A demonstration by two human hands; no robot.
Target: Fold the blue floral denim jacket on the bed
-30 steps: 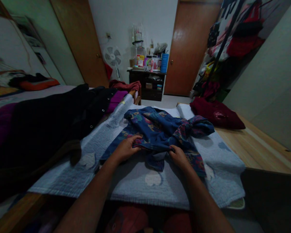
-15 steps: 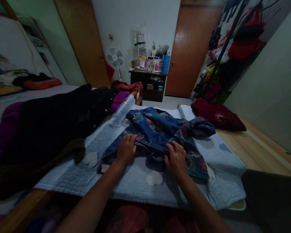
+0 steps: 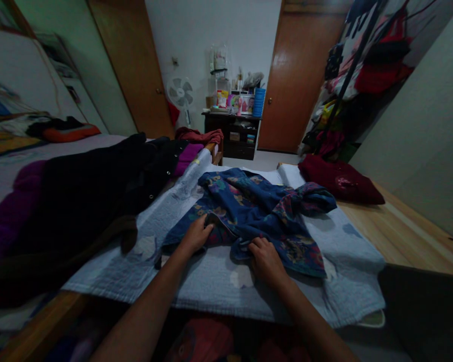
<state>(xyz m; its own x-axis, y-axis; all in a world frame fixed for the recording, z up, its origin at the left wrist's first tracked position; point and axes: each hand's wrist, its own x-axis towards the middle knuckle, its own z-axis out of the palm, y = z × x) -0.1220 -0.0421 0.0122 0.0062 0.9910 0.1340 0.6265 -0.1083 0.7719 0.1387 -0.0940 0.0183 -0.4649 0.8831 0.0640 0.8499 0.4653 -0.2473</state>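
Note:
A blue floral garment (image 3: 245, 196), it seems a shirt or jacket, lies spread and wrinkled on a light blue quilted cloth (image 3: 219, 286). My left hand (image 3: 197, 234) pinches its near edge on the left, lifting the fabric a little so a dark fold shows. My right hand (image 3: 266, 259) is closed on the near edge further right, by a bunched flap of the cloth. One sleeve lies folded over at the garment's right side. Fingertips of both hands are partly hidden by the fabric.
Dark clothing (image 3: 98, 176) with purple parts lies on the left bed. To the right, a maroon folded garment (image 3: 340, 178) rests on a wooden surface (image 3: 392, 226). A fan (image 3: 181, 93) and a dark cabinet (image 3: 232, 136) stand at the back; clothes hang at right.
My left hand has shifted slightly down and left, raising the garment's edge. My right hand has moved a little lower and left along the near edge.

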